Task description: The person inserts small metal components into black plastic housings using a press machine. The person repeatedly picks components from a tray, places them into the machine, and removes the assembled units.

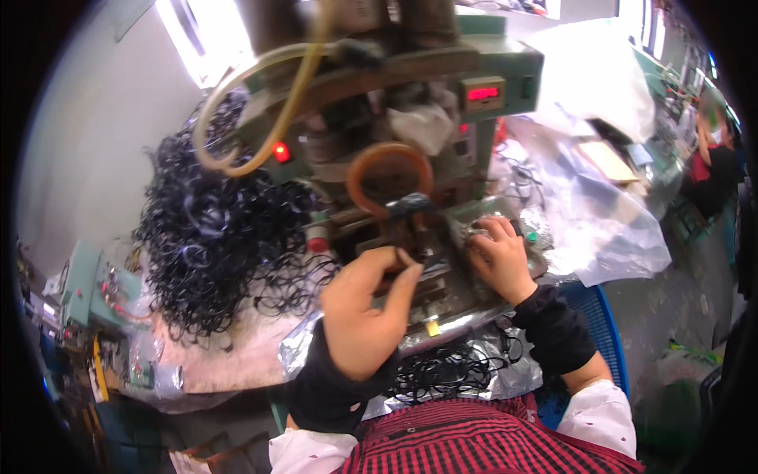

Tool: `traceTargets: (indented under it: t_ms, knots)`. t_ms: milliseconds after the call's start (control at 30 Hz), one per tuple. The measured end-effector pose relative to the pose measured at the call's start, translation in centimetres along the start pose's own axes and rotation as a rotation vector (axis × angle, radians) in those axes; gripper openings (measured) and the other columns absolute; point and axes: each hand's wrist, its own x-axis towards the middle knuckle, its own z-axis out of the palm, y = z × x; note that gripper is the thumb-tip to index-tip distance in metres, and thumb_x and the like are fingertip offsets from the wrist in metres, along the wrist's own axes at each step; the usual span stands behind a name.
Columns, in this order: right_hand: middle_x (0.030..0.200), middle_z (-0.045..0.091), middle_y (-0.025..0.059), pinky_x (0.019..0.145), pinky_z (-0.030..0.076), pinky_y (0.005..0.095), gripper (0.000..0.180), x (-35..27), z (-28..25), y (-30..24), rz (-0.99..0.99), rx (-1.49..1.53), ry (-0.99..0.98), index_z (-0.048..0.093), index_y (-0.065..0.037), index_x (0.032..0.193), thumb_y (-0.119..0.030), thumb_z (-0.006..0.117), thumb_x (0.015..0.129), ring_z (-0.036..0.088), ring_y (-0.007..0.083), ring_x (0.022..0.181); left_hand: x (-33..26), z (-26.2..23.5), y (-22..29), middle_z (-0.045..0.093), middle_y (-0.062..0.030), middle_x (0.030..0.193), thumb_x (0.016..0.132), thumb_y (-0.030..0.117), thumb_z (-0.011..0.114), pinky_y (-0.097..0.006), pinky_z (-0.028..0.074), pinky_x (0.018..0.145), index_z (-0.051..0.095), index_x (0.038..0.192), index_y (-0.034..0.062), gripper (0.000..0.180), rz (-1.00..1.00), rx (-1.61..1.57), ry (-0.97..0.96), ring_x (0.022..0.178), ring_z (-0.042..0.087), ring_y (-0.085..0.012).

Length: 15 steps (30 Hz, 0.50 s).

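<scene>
Honestly, the green press (355, 88) worries me most from my distant seat: a stroke set off too soon could catch fingers near its middle. Beside it on the left, a big heap of black loops (209, 217) spreads over the bench, and a trailing strand could snag a cuff. The blue basket (609, 336) sits low on my right, where an elbow swinging back might knock it. At the press, my left hand (367, 304) reaches in, thumb and forefinger nearly together; I cannot tell whether they pinch a small part. If they do, a loose hold could leave it crooked on the metal fixture (433, 296), which lies just beyond those fingertips. My right hand (503, 257) is at the press's right side, fingers bent; I cannot tell whether it grips anything. Smaller still, a lit readout (483, 94) and a red lamp (281, 152) suggest live power, so a stray brush of the green button (532, 236), just beside the right hand, could cause trouble if it triggers the stroke
</scene>
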Motion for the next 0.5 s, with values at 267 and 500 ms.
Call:
traceTargets:
  t_ms: [267,500]
  knots:
    - [0.090,0.065,0.0148,0.078,0.050,0.0375,0.015,0.3,0.6,1.6,0.325,0.224,0.211,0.065,0.000,0.097,0.002,0.060,0.083,0.064,0.0307,0.088,-6.9,-4.5,-5.1,0.071,-0.0151,0.095,0.077,-0.009,0.071,-0.033,0.050,0.083,0.062,0.103,0.0000,0.029,0.277,0.405,0.426,0.088,0.068,-0.0250]
    - [0.089,0.069,0.0099,0.075,0.050,0.0292,0.010,-0.5,-1.3,0.0,0.506,0.406,0.116,0.068,0.000,0.097,-0.003,0.066,0.088,0.066,0.0181,0.082,-0.8,-14.2,-14.5,0.063,-0.0093,0.114,0.073,0.006,0.067,-0.039,0.048,0.082,0.068,0.094,0.0083,0.022,0.575,0.981,-0.438,0.097,0.058,-0.0270]
